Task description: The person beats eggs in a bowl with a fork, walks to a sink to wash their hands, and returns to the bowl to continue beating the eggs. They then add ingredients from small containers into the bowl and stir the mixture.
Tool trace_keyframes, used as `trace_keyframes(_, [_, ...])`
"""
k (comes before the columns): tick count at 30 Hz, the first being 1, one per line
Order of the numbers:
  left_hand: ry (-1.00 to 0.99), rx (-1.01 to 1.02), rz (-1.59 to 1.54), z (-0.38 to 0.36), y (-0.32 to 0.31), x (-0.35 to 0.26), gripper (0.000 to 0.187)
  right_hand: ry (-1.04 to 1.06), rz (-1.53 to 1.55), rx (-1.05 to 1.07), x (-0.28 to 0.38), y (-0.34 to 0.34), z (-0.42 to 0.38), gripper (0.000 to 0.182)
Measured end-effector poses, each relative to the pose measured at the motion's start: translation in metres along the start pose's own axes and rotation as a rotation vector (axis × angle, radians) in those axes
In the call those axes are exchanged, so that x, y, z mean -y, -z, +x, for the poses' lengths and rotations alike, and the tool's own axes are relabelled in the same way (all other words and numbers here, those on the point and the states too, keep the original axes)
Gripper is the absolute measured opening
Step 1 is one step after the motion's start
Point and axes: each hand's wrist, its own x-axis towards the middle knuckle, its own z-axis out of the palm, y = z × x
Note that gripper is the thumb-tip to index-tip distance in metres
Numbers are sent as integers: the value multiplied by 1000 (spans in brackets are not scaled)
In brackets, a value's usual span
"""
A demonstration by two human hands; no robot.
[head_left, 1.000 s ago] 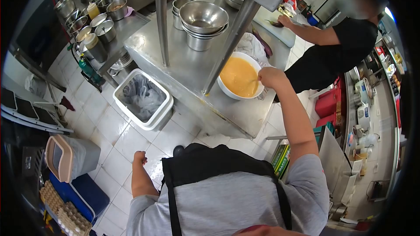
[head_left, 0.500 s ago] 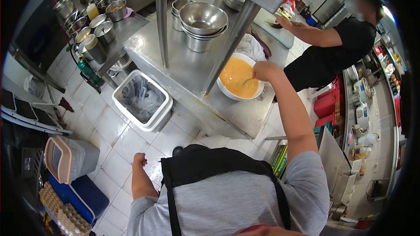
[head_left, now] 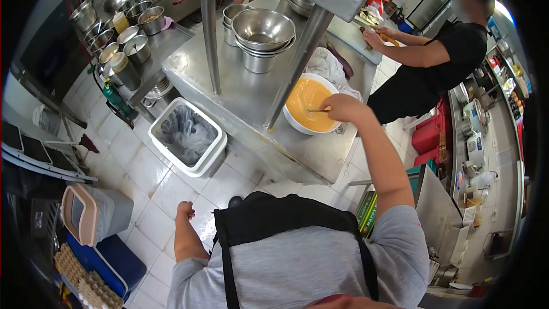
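Observation:
My right hand (head_left: 345, 109) is closed on a thin metal utensil (head_left: 318, 110), its far end in the yellow-orange liquid (head_left: 304, 96), which looks like beaten egg. A white bowl (head_left: 294, 124) holds the liquid near the corner of the steel table (head_left: 243, 103). My fingers are over the bowl's right side and hide most of the utensil. Down at my left side, away from the table, hangs my left hand (head_left: 186, 210), fingers curled and nothing visible in them. Behind the bowl lie a white cloth (head_left: 325, 64) and an eggplant (head_left: 341, 62).
Stacked steel bowls (head_left: 263, 27) stand beyond a table post (head_left: 303, 60). A lined white bin (head_left: 189, 163) sits on the floor by the table. At the right, a person in black (head_left: 437, 60) works at a cutting board (head_left: 349, 33). Egg trays (head_left: 86, 277) lie lower left.
My right hand has moved left over the bowl, swinging the utensil through the liquid. The co-worker's hands have shifted at the board. My left hand stays low and curled.

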Motion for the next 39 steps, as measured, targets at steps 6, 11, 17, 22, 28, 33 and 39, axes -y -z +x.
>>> trace_keyframes(6, [43,38,-23,28,4,13,26,-198,972,-385,-28,12,-18,19])
trace_keyframes(11, [25,15,152,-2,3,1,24,-103,1523,-783,3,-40,4,15])
trace_keyframes(17, [-36,-8,139,-2,4,-5,27,26,906,-868,-15,-67,-17,22])
trace_keyframes(22, [-612,-24,205,-57,9,-6,27,-70,1165,-1069,5,-76,-6,22])
trace_keyframes(28, [-132,-91,201,-89,6,-42,27,-80,991,-1183,-22,-92,-14,22])
trace_keyframes(33, [-36,-55,144,-16,17,-2,27,-152,1324,-902,1,-87,-3,25])
trace_keyframes(39, [-66,-63,197,-44,13,-10,26,-223,1173,-1080,-22,-82,-2,29])
